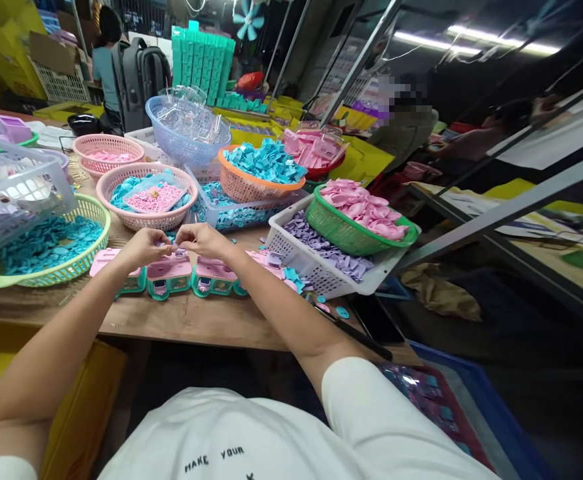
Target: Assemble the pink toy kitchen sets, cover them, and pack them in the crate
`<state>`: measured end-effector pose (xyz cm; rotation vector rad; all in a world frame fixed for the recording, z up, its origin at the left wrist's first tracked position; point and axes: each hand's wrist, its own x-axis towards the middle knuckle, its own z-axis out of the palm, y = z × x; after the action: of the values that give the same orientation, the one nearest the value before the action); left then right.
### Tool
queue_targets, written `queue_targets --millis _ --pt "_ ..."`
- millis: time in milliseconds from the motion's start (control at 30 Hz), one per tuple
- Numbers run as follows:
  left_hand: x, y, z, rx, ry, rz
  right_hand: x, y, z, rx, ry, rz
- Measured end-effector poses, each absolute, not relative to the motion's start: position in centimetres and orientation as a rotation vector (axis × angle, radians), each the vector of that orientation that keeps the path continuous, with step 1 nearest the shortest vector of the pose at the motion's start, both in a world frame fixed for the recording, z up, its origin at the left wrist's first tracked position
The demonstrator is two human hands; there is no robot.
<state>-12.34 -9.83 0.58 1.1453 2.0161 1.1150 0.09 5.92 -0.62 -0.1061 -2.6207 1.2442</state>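
Note:
My left hand (146, 248) and my right hand (202, 241) meet above a row of small toy cars, fingertips pinched close together. Something tiny, perhaps lilac, shows between them, too small to make out. Just under the hands is a pink-topped toy car (169, 272) with a teal base. To its right stands another toy car (215, 277), partly covered by my right forearm. A further toy car (132, 281) at the left is half hidden by my left forearm. Behind the hands, a pink basket (144, 220) holds teal parts and a bag of small pink pieces (155, 198).
A yellow-green basket (104, 230) of teal parts lies left. At right, a white crate (296, 257) of purple pieces carries a green basket (341, 233) of pink parts. An orange basket (251, 187) stands behind. A phone (376, 320) rests by the table edge. People sit farther back.

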Motion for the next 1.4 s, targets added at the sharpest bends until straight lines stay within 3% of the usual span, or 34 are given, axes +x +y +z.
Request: queue_targets --millis 133,367,633,733,867,967,1133,1400 --pt "-12.6 -8.9 -0.3 1.169 2.181 1.018 -0.1 6.2 -1.8 -0.104 -2.640 1.047" --pt "-13.4 -8.4 -0.3 1.077 2.069 1.046 -0.1 6.4 -3.2 0.160 -2.692 0.720" --pt "-12.9 -7.4 0.2 1.259 2.251 0.708 0.5 6.1 -5.0 0.140 -2.704 0.461" --pt "-12.1 -8.5 0.2 1.195 2.295 0.964 0.8 5.3 -4.3 0.039 -2.665 0.397" --pt "-11.5 -11.2 1.3 0.899 1.668 1.650 0.4 2.8 -2.6 0.029 -2.404 0.560" --pt "-11.8 -13.5 2.9 0.703 1.287 1.850 -1.3 0.4 -1.1 0.138 -2.300 0.707" --pt "-13.2 -17.3 4.6 0.674 1.360 1.850 -4.8 -1.9 0.4 0.104 -2.225 0.956" --pt "-14.5 -18.6 2.9 0.482 1.537 1.819 -7.3 -2.8 -1.5 0.065 -2.327 1.439"
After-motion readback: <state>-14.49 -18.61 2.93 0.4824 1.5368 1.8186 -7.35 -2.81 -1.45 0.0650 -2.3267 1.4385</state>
